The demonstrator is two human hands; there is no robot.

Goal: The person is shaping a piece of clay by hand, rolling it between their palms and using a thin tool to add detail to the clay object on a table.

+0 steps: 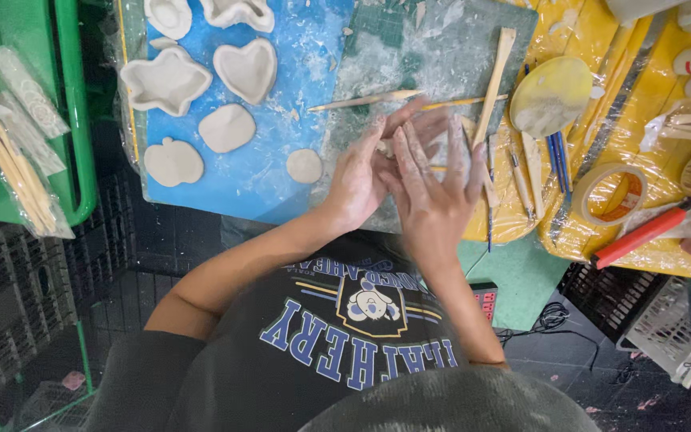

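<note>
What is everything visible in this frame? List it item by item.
Clay dishes: four, pale grey, shaped (one heart), on the blue sheet, two cut by the top edge.
Flat clay pieces: three, pale grey, on the blue sheet below the dishes.
Blue sheet: one, dusted white, left of the mat.
Cutting mat: one, green, clay-smeared, under the hands.
Wooden modelling tools: several, tan, on and beside the mat.
Round disc: one, pale yellow, on the yellow cover.
Tape roll: one, beige, right.
Red-handled tool: one, right edge.
Bagged sticks: one pack, far left.
Left hand: clay-dusted, pressed against the right.
Right hand: clay-dusted, over the left; whether clay lies between them cannot be told.
</note>
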